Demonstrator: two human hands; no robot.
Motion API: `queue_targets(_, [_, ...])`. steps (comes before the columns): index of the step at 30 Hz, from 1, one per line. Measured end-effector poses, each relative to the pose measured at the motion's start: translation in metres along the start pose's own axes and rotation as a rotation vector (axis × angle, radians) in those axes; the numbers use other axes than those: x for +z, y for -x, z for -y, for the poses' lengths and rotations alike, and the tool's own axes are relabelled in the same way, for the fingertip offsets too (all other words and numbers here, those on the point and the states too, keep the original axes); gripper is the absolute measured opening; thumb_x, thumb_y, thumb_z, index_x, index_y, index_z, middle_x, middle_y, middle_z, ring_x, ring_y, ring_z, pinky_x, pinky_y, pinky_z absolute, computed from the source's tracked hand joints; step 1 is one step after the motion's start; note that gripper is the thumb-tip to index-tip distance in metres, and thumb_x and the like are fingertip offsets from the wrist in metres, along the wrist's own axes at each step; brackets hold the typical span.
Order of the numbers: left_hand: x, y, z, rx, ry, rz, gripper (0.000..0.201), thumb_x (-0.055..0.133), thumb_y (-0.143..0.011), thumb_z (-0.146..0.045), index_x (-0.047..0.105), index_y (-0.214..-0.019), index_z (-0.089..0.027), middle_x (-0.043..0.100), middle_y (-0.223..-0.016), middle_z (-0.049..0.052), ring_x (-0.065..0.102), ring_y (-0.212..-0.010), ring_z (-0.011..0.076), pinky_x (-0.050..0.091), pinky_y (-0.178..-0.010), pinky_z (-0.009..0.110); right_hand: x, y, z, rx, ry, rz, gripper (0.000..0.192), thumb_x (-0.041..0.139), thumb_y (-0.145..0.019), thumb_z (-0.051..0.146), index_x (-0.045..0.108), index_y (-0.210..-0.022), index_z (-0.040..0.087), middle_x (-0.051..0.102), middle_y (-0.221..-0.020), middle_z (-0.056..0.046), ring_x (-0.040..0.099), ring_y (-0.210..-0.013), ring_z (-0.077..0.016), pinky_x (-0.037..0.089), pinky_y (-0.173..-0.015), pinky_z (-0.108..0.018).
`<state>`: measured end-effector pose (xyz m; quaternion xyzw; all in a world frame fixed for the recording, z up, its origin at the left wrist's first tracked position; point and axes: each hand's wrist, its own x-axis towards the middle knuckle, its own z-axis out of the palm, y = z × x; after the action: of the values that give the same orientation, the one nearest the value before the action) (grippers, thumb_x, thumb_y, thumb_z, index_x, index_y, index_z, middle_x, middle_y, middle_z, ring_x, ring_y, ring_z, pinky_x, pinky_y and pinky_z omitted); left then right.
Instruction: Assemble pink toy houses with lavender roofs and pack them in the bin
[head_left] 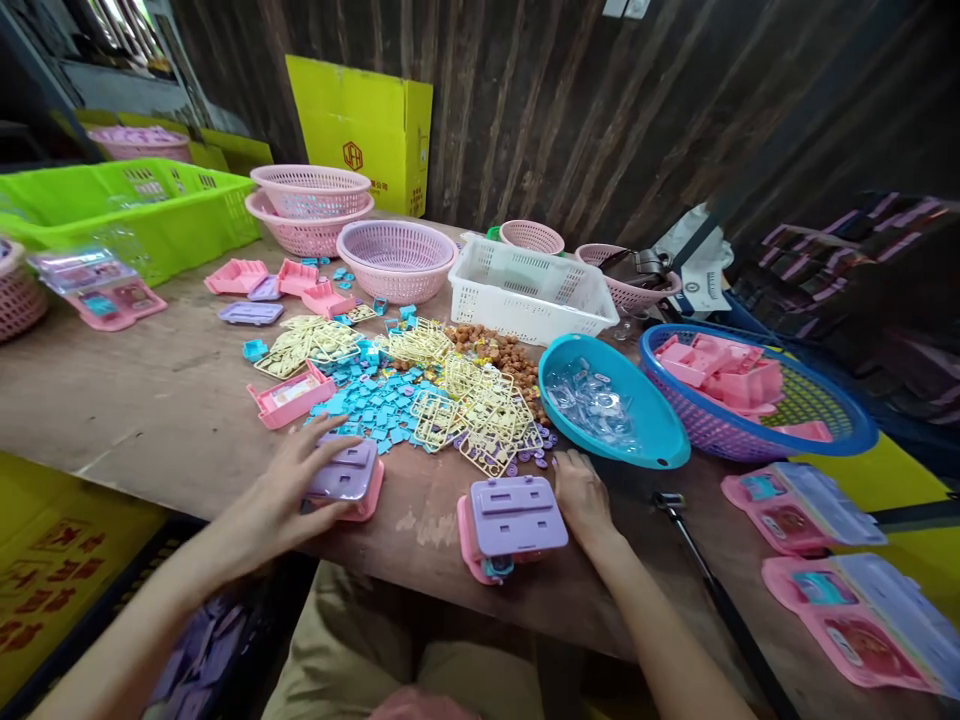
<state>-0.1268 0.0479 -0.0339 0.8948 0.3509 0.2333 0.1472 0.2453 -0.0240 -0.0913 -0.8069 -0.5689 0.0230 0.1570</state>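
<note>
My left hand (289,485) spans a pink toy case with a purple lid (346,472), thumb along its near edge and fingers over the far side. My right hand (581,495) rests on the tabletop with its fingers curled down beside small purple discs (541,462); whatever is under the fingertips is hidden. Just left of it stands a second pink case with a purple lid (519,517), a bit of blue showing below the lid. Beyond my hands lie loose blue pieces (382,400), cream plastic frames (491,415) and small brown pieces (504,352).
A tilted turquoise bowl (660,425) holds clear parts. Right of it, a blue-rimmed basket (855,430) contains pink shells. A black-handled tool (720,590) and finished-looking pink cases (840,610) lie right. Behind are a white basket (525,305), pink baskets (315,235) and a green crate (202,225).
</note>
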Motion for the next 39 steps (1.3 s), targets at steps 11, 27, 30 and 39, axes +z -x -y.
queue_targets(11, [0.054,-0.012,-0.037,-0.019,0.125,0.044,0.053,0.065,-0.074,-0.038,0.052,-0.124,-0.032,0.048,-0.120,0.009,0.048,-0.109,0.0297,0.042,-0.094,0.049,-0.009,0.065,-0.026,0.016,-0.205,-0.018,0.022,0.040,-0.081,0.028,0.058,-0.082,0.015,0.060,-0.063,-0.002,0.056,-0.054,-0.0148,0.044,-0.054,-0.024])
queue_targets(27, [0.061,-0.001,-0.039,-0.071,0.380,0.135,0.057,0.054,-0.081,-0.029,0.032,-0.133,-0.027,0.040,-0.128,0.010,0.048,-0.115,0.0258,0.044,-0.096,0.042,-0.009,0.065,-0.013,-0.165,-0.151,0.034,0.021,0.038,-0.082,0.013,0.058,-0.081,0.018,0.061,-0.079,-0.004,0.057,-0.073,-0.0166,0.042,-0.065,-0.025])
queue_targets(30, [0.060,-0.002,-0.040,-0.066,0.410,0.124,0.058,0.056,-0.079,-0.027,0.034,-0.133,-0.028,0.043,-0.126,0.010,0.049,-0.113,0.0253,0.045,-0.094,0.041,-0.010,0.060,-0.011,-0.152,-0.150,0.064,0.023,0.038,-0.079,0.012,0.059,-0.077,0.018,0.063,-0.075,-0.004,0.058,-0.069,-0.0161,0.042,-0.063,-0.024])
queue_targets(39, [0.070,-0.001,-0.038,-0.115,0.511,0.088,0.062,0.063,-0.074,-0.029,0.037,-0.130,-0.028,0.046,-0.115,0.008,0.052,-0.104,0.0240,0.046,-0.090,0.040,-0.011,0.060,-0.012,-0.039,-0.068,0.040,0.022,0.039,-0.073,0.015,0.058,-0.063,0.018,0.060,-0.068,-0.006,0.056,-0.060,-0.0173,0.036,-0.054,-0.026])
